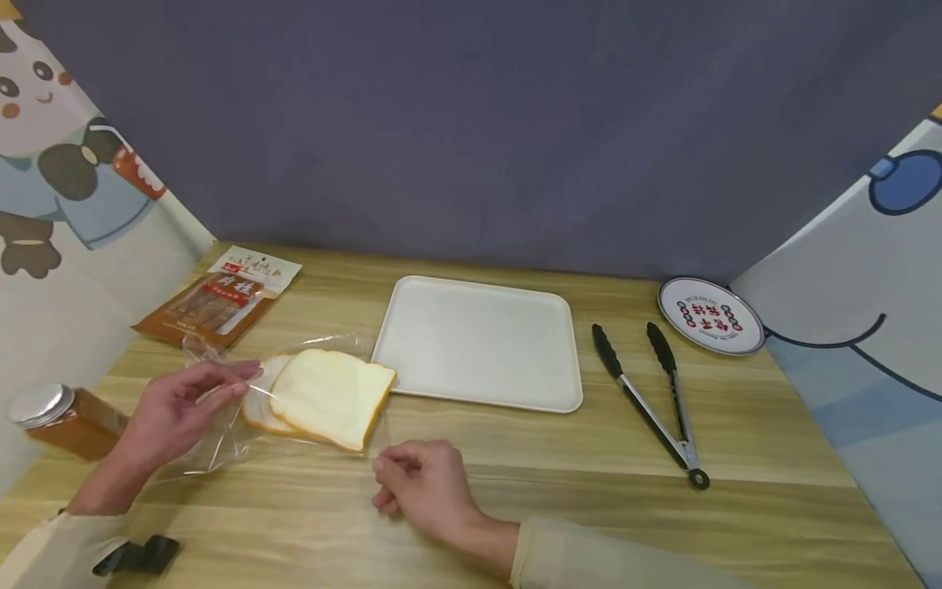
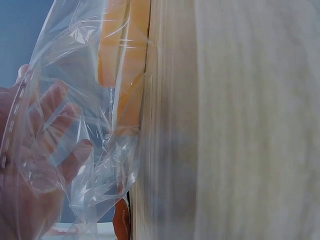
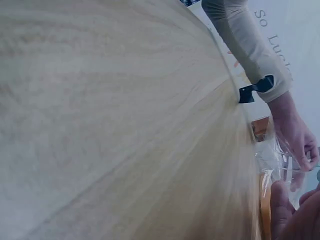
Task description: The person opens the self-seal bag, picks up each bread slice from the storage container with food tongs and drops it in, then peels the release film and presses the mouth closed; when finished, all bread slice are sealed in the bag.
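Two slices of bread (image 1: pixel 331 397) overlap on the table inside a clear plastic bag (image 1: pixel 221 438). My left hand (image 1: pixel 177 409) pinches the bag at its left side between thumb and fingers. In the left wrist view, that hand (image 2: pixel 42 145) shows through the crinkled film, beside the slices' brown crusts (image 2: pixel 131 95). Just off the bag's lower right corner, my right hand (image 1: pixel 430 487) has its fingers curled and the thumb close to the index finger. Whether it grips the thin film there cannot be made out. Only some right-hand fingers (image 3: pixel 282 210) appear in the right wrist view.
A white tray (image 1: pixel 478 343) lies behind the bread. Tongs (image 1: pixel 673 417) with black tips lie spread to its right, near a printed oval plate (image 1: pixel 710 317). A brown food packet (image 1: pixel 221 298) is at the back left, and a silver-lidded jar (image 1: pixel 81 421) lies beside my left wrist.
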Tool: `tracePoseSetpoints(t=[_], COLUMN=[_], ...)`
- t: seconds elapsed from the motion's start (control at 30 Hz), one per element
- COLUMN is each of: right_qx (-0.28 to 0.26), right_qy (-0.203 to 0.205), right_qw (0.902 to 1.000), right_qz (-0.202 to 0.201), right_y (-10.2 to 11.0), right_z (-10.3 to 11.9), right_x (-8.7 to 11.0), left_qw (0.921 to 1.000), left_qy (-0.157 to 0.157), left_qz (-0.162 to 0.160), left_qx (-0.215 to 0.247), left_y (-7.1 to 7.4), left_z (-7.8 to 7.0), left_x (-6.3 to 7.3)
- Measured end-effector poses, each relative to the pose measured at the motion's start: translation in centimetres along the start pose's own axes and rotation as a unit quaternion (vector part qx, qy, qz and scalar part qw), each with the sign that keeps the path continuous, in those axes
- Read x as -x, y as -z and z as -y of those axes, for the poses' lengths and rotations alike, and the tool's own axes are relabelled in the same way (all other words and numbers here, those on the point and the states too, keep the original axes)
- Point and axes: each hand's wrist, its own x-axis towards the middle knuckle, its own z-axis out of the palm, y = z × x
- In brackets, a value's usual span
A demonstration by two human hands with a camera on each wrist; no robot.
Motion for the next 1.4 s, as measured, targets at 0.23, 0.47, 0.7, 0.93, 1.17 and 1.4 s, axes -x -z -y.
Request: tracePoseSetpoints(t=[0.23, 0.47, 0.7, 0.93, 1.17, 1.4], right_qx=[-0.003, -0.037, -0.07, -0.081, -0.09, -0.094], right_qy=[-0.034, -0.092, -0.146, -0.151, -0.139, -0.127], right_qw=[0.9993, 0.9944, 0.9862, 0.9834, 0.9829, 0.9837], right_qz=[-0.018, -0.034, -0.036, -0.061, -0.08, -0.086], right_y=[-0.6, -0.9, -2.4, -3.2, -3.1, -3.0], right_z=[-0.4, -0.5, -0.6, -0.8, -1.2, -1.2], right_x=[-0.6, -0.9, -1.0, -1.8, -2.1, -2.2], left_qw=[0.9999, 1.0, 1.0, 0.9999, 0.9996, 0.9891], left_qy=[-0.01, -0.002, -0.006, -0.01, -0.006, -0.003], left_qz=[0.0, -0.001, 0.001, 0.005, 0.018, 0.03], left_qx=[0.002, -0.005, 0.001, -0.002, -0.019, -0.144], left_y=[-0.2, -0.1, -0.2, -0.3, -0.3, 0.8], left_z=[0.1, 0.0, 0.0, 0.1, -0.5, -1.6], left_x=[0.0, 0.1, 0.3, 0.3, 0.3, -0.5])
